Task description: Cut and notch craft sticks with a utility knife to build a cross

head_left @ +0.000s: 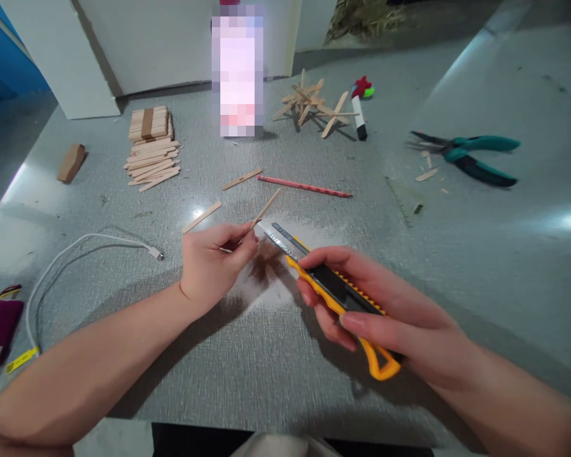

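Observation:
My left hand pinches the lower end of a wooden craft stick, which points up and to the right. In my right hand is a yellow and black utility knife with its blade out. The blade's tip lies close to the stick, by my left fingertips; whether they touch I cannot tell. Beneath the hands, a brown smudge sits within a pale patch on the grey table. Just beyond my left hand lie a loose craft stick and another stick with a mark in its middle.
A red pencil lies ahead. Craft stick bundles, a loose stick pile and a white cable are left. Joined sticks, a marker and green-handled pliers are right. A blurred upright screen stands behind.

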Action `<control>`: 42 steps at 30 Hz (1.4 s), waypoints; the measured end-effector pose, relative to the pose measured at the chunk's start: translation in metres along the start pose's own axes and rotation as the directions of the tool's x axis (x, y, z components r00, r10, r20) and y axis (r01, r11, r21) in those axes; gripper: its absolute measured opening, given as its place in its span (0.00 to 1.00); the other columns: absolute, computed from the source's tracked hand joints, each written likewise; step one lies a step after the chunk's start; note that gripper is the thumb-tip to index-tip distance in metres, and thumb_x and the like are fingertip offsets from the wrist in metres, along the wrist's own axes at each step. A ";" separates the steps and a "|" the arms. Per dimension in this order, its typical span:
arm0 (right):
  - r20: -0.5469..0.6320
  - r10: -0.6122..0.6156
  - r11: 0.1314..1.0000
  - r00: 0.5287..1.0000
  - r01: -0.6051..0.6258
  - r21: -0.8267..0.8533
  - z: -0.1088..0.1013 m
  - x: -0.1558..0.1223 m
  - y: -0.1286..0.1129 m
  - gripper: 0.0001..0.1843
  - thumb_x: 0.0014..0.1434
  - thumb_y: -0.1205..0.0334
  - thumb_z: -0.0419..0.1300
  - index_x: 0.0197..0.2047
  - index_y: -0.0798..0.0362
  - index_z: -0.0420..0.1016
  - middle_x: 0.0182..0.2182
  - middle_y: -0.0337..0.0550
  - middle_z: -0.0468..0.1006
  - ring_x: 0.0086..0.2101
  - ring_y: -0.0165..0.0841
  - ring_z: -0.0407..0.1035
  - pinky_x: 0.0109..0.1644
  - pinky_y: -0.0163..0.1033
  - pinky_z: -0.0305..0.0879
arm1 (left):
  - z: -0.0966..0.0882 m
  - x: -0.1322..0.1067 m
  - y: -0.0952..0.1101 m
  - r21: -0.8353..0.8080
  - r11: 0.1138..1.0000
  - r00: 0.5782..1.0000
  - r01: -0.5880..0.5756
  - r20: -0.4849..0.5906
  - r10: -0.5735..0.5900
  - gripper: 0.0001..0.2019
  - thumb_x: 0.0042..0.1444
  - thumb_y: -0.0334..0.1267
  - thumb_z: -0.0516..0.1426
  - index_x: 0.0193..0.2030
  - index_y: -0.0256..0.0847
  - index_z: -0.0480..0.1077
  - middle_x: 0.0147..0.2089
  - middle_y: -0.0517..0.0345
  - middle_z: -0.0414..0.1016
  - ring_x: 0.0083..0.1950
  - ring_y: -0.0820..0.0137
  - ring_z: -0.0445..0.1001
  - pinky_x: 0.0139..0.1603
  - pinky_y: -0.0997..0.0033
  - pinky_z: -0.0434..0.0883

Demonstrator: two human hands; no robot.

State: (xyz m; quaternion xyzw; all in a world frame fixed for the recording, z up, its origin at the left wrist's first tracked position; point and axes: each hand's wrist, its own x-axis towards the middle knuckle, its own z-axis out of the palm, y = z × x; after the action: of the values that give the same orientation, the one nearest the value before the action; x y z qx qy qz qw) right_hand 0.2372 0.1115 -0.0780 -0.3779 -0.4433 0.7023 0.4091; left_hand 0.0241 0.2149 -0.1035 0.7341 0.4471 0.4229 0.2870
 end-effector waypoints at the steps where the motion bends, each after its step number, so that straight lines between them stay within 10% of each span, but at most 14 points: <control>1: 0.020 0.019 1.000 1.000 -0.019 0.020 -0.001 0.000 0.000 0.22 0.64 0.56 0.61 0.61 0.36 0.67 0.44 0.41 0.72 0.25 0.27 0.67 0.25 0.34 0.65 | 0.000 0.000 0.000 0.015 0.999 1.000 -0.029 -0.002 0.029 0.06 0.60 0.35 0.63 0.39 0.40 0.83 0.28 0.59 0.83 0.26 0.75 0.78 0.27 0.78 0.72; 6: 0.068 0.117 0.987 0.991 -0.123 0.104 -0.003 -0.001 -0.003 0.46 0.59 0.62 0.63 0.74 0.34 0.45 0.43 0.40 0.77 0.26 0.28 0.70 0.28 0.35 0.69 | -0.003 -0.001 0.000 0.095 0.969 0.973 -0.230 0.002 0.231 0.04 0.61 0.37 0.64 0.39 0.42 0.82 0.28 0.60 0.83 0.25 0.75 0.78 0.26 0.77 0.73; 15: 0.038 0.305 0.924 0.951 -0.306 0.232 0.004 0.000 -0.013 0.47 0.49 0.65 0.64 0.69 0.39 0.52 0.40 0.40 0.77 0.19 0.25 0.66 0.20 0.32 0.59 | -0.003 -0.002 0.003 0.209 0.872 0.896 -0.442 0.058 0.440 0.04 0.63 0.37 0.64 0.39 0.41 0.79 0.23 0.64 0.78 0.19 0.81 0.70 0.21 0.81 0.66; 21: 0.068 0.368 0.883 0.927 -0.372 0.286 0.005 0.002 -0.010 0.27 0.68 0.47 0.58 0.65 0.40 0.56 0.29 0.33 0.74 0.16 0.25 0.66 0.17 0.27 0.60 | -0.002 -0.001 0.007 0.245 0.834 0.869 -0.495 0.112 0.483 0.03 0.63 0.36 0.63 0.39 0.41 0.79 0.22 0.66 0.78 0.19 0.81 0.71 0.22 0.81 0.66; 28: 0.111 0.423 0.875 0.899 -0.437 0.206 0.004 0.001 -0.014 0.11 0.71 0.50 0.53 0.52 0.45 0.62 0.29 0.30 0.72 0.15 0.24 0.69 0.17 0.25 0.63 | 0.000 -0.004 0.008 0.273 0.817 0.861 -0.508 0.139 0.489 0.03 0.63 0.36 0.64 0.38 0.42 0.78 0.23 0.65 0.79 0.20 0.79 0.73 0.21 0.79 0.67; 42: -0.063 0.465 0.856 0.883 -0.467 -0.222 0.015 0.006 -0.020 0.07 0.71 0.54 0.52 0.45 0.48 0.60 0.27 0.30 0.70 0.17 0.25 0.67 0.18 0.29 0.63 | 0.000 -0.005 0.012 0.182 0.901 0.911 -0.394 0.205 0.357 0.02 0.64 0.36 0.62 0.40 0.44 0.78 0.26 0.66 0.81 0.20 0.78 0.75 0.21 0.78 0.69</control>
State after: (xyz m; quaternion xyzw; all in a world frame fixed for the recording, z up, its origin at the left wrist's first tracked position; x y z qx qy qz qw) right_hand 0.2267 0.1175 -0.0558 -0.5213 -0.4156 0.7228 0.1820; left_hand 0.0280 0.2055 -0.0960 0.8663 0.3151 0.3557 0.1536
